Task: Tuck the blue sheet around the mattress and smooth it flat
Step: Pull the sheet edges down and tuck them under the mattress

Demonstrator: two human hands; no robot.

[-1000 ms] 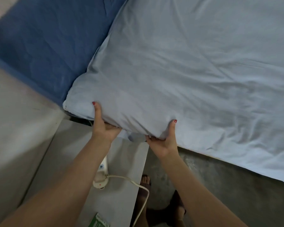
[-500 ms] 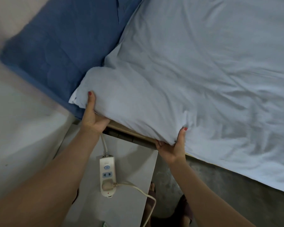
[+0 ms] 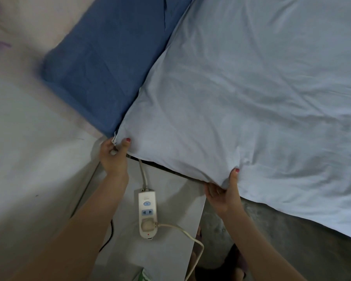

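Observation:
The pale blue sheet point(image 3: 241, 102) covers the mattress across the upper right, creased and rumpled, its near edge hanging over the bed side. My left hand point(image 3: 115, 157) pinches the sheet's corner at the mattress corner, thumb on top. My right hand point(image 3: 224, 191) grips the sheet's edge further right, thumb on top and fingers curled underneath. A dark gap shows under the lifted edge between my hands.
A dark blue pillow point(image 3: 109, 63) lies beside the sheet at upper left. A grey bedside surface point(image 3: 166, 258) below carries a white power strip point(image 3: 147, 213) with a plugged cable point(image 3: 188, 238). A pale wall point(image 3: 28, 159) is on the left, concrete floor point(image 3: 282, 250) lower right.
Both hands have spread apart along the sheet's edge. My left hand went to the corner beside the pillow and now pinches it; the raised corner has come down.

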